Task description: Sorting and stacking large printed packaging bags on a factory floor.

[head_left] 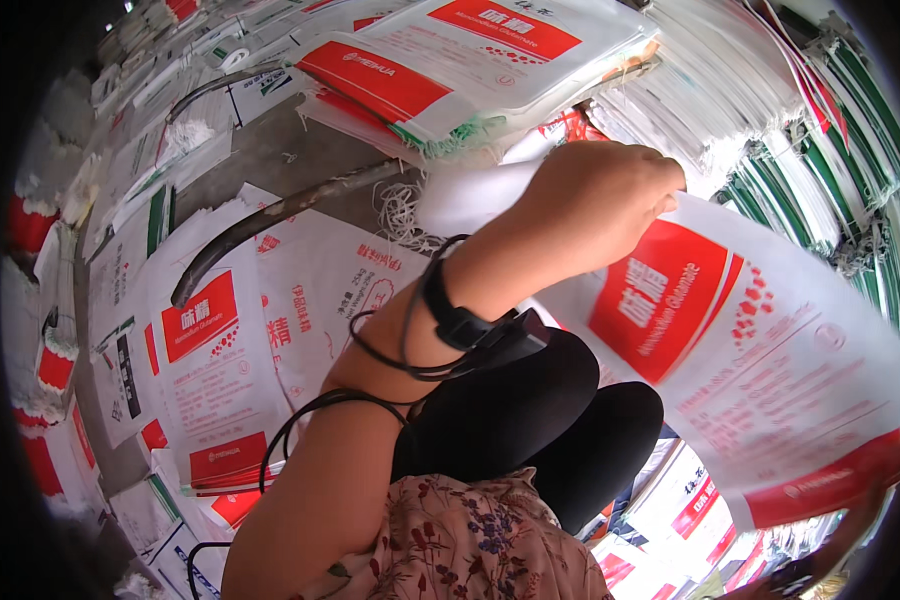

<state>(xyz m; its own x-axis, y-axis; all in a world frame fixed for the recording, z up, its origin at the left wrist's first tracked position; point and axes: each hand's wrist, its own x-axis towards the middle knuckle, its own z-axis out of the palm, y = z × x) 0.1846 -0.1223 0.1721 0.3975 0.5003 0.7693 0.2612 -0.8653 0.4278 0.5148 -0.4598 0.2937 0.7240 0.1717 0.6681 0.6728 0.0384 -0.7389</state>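
Observation:
My left hand (pixel 610 200) is raised in front of me, its fingers closed on the upper edge of a flat, printed white-and-red woven sack (pixel 740 380). The sack hangs in a curve to the right, slightly blurred. My right hand (pixel 875 505) is at the sack's lower right corner, close to the rim of the view; its fingers are hidden. A black band with a small device (pixel 460 325) and loose black cable circles my left wrist.
Ahead lies a stack of flat sacks (pixel 490 60); more sacks (pixel 210 380) lie on the left. A dark curved strip (pixel 280 220) and tangled white threads (pixel 400 215) are on the grey floor (pixel 270 150). Tall piles of folded sacks (pixel 820 190) stand to the right.

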